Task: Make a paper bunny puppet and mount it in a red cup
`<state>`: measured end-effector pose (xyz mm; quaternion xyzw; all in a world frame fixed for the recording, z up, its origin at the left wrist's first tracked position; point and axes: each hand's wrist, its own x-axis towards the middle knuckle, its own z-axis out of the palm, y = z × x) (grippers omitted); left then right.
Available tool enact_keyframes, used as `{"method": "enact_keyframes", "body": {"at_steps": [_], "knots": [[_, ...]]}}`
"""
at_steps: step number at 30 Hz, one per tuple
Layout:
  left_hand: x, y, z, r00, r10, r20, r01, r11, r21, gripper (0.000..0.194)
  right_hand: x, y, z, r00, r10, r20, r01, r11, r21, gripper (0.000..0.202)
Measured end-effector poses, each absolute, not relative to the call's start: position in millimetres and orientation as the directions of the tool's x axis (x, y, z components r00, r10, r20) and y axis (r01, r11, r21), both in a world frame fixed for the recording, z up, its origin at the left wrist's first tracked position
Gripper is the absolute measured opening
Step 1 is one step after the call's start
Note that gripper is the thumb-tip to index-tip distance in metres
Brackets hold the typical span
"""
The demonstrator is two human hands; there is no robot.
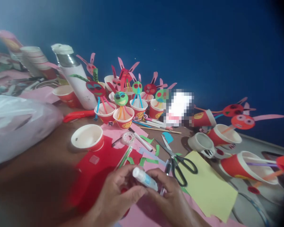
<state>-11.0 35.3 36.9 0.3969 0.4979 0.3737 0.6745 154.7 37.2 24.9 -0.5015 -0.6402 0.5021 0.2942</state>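
A white glue stick (pixel 145 179) with a pale blue label is between my two hands, above the sheets of coloured paper. My left hand (pixel 115 192) curls around its upper-left end, the thumb lying below it. My right hand (pixel 171 195) has its fingers closed around the lower-right end. Something small and red shows beneath my left fingers, too hidden to name. Just beyond my right hand lie black-handled scissors (pixel 176 160), blades parted, partly over yellow paper (pixel 208 189). Red paper (pixel 94 170) spreads by my left hand, with pink paper (pixel 146 211) below both hands.
Several red paper cups with paper faces on coloured legs, one a green face (pixel 121 98), stand behind. An upright white flask (pixel 75 78), a cup (pixel 87 137), a tape roll (pixel 128 138), a mug (pixel 201 144) and a plastic bag (pixel 21 126) are around. A blurred bright patch covers the centre right.
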Motion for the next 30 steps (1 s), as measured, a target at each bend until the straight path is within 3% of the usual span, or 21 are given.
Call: {"method": "enact_keyframes", "body": {"at_steps": [5,8,11,14,17,19,21,23,25,27,30], "knots": [[-8,34,35,0.244,0.877,-0.414,-0.220,0.466,0.857,0.020,158,34,17,-0.431,0.896,-0.109,0.366,0.063,-0.929,0.025],[-10,34,33,0.271,0.875,-0.402,-0.286,0.472,0.834,0.024,161,33,17,-0.508,0.856,-0.093,0.281,0.063,-0.958,0.032],[-11,33,32,0.291,0.877,-0.384,-0.355,0.471,0.807,0.027,161,34,21,-0.548,0.820,-0.164,0.067,-0.152,-0.986,0.042],[-11,34,33,0.303,0.890,-0.341,-0.413,0.445,0.794,0.024,157,35,24,-0.584,0.754,-0.301,-0.096,-0.432,-0.897,0.045],[-10,36,35,0.333,0.891,-0.309,-0.444,0.437,0.782,0.022,155,35,22,-0.593,0.721,-0.359,-0.140,-0.531,-0.836,0.046],[-11,37,35,0.326,0.891,-0.316,-0.429,0.437,0.790,0.023,155,35,20,-0.562,0.738,-0.374,-0.093,-0.505,-0.858,0.044],[-14,38,33,0.302,0.896,-0.325,-0.398,0.429,0.811,0.025,156,34,18,-0.469,0.829,-0.304,0.000,-0.344,-0.939,0.047],[-16,40,32,0.272,0.905,-0.327,-0.374,0.412,0.831,0.027,157,33,19,-0.356,0.912,-0.205,0.172,-0.151,-0.973,0.049],[-18,41,32,0.254,0.911,-0.324,-0.364,0.400,0.841,0.028,158,33,22,-0.288,0.944,-0.161,0.360,-0.049,-0.932,0.043],[-19,41,32,0.245,0.912,-0.330,-0.358,0.401,0.843,0.029,158,34,24,-0.292,0.939,-0.182,0.471,-0.025,-0.882,0.037],[-19,40,33,0.235,0.912,-0.337,-0.341,0.402,0.850,0.029,161,33,25,-0.371,0.884,-0.284,0.412,-0.118,-0.904,0.043]]}}
